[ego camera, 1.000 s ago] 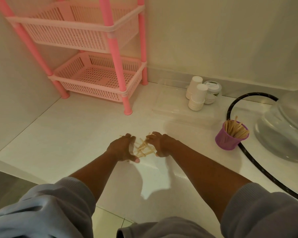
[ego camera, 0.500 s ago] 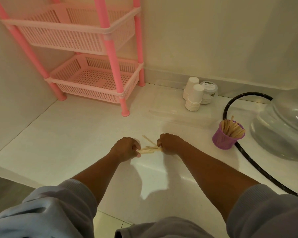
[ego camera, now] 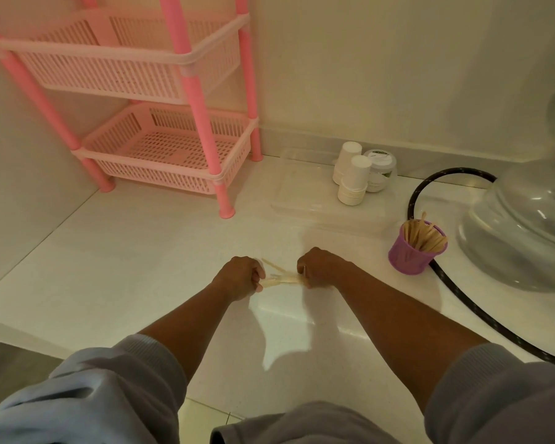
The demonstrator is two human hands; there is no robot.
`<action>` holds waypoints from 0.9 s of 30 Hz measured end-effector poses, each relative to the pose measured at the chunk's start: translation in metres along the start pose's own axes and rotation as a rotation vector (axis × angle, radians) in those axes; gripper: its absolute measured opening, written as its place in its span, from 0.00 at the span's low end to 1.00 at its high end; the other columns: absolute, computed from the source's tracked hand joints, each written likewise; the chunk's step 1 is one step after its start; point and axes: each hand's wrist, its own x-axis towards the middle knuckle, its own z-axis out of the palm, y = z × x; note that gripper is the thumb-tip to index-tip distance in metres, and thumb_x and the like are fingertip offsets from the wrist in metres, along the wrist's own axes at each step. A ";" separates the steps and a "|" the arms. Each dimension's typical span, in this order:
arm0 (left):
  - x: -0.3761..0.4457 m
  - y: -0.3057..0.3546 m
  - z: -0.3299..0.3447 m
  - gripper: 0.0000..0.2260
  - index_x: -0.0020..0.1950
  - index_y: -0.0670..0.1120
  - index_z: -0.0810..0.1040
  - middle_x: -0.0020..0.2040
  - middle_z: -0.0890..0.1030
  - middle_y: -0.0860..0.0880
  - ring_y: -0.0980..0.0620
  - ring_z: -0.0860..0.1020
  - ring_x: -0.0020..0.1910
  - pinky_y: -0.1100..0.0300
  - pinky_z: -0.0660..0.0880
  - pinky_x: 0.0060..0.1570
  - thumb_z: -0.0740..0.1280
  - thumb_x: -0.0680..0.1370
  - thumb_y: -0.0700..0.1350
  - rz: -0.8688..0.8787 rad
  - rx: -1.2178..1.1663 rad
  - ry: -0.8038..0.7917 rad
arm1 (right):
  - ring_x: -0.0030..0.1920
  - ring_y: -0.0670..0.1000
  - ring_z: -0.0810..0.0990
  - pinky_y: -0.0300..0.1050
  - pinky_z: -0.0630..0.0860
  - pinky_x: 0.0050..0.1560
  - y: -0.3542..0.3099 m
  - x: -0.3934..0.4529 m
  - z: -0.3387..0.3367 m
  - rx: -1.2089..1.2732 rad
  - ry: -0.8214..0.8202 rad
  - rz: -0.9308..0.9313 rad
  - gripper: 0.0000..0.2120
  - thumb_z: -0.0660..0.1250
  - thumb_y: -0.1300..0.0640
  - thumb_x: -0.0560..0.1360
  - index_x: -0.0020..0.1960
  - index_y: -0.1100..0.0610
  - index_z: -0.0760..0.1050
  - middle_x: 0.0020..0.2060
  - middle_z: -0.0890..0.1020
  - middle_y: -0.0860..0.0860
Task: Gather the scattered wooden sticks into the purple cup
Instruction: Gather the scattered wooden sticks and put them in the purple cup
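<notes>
Left hand (ego camera: 242, 277) and right hand (ego camera: 318, 267) each curled round opposite ends of a small bundle of sticks (ego camera: 282, 278) low over the counter (ego camera: 141, 267), likely squaring them into one bunch; one stick splayed upward. Cup (ego camera: 409, 254) stood well right, already holding sticks, touching the hose (ego camera: 462, 302) and near the glass jar (ego camera: 519, 232); bare counter lay between hands and cup, so the carry looked unobstructed.

**Sticks bundled, cup half full**

You've got a thin bundle of pale wooden sticks (ego camera: 282, 279) lying roughly level just above the white counter, one stray stick angling up and back. To your right the purple cup (ego camera: 409, 255) stands upright, ribbed, already holding a leaning bunch of sticks.
</notes>
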 end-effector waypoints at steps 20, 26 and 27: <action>0.012 0.019 -0.001 0.12 0.35 0.48 0.82 0.36 0.82 0.57 0.57 0.78 0.37 0.65 0.72 0.41 0.69 0.77 0.51 0.073 -0.126 0.110 | 0.37 0.47 0.75 0.35 0.68 0.35 0.030 -0.020 -0.009 0.345 0.064 0.161 0.07 0.67 0.61 0.69 0.43 0.60 0.83 0.42 0.84 0.56; 0.021 0.046 -0.005 0.06 0.51 0.48 0.86 0.45 0.83 0.56 0.60 0.79 0.41 0.67 0.72 0.47 0.70 0.77 0.42 0.088 -0.409 0.179 | 0.50 0.49 0.79 0.41 0.73 0.52 0.040 -0.030 -0.019 0.556 0.135 0.228 0.09 0.73 0.55 0.71 0.50 0.55 0.84 0.48 0.84 0.52; 0.022 0.051 -0.005 0.07 0.52 0.48 0.86 0.46 0.83 0.55 0.59 0.80 0.42 0.66 0.72 0.48 0.70 0.77 0.42 0.094 -0.428 0.179 | 0.50 0.49 0.79 0.42 0.73 0.54 0.041 -0.033 -0.020 0.605 0.154 0.241 0.09 0.74 0.56 0.70 0.50 0.56 0.85 0.48 0.85 0.52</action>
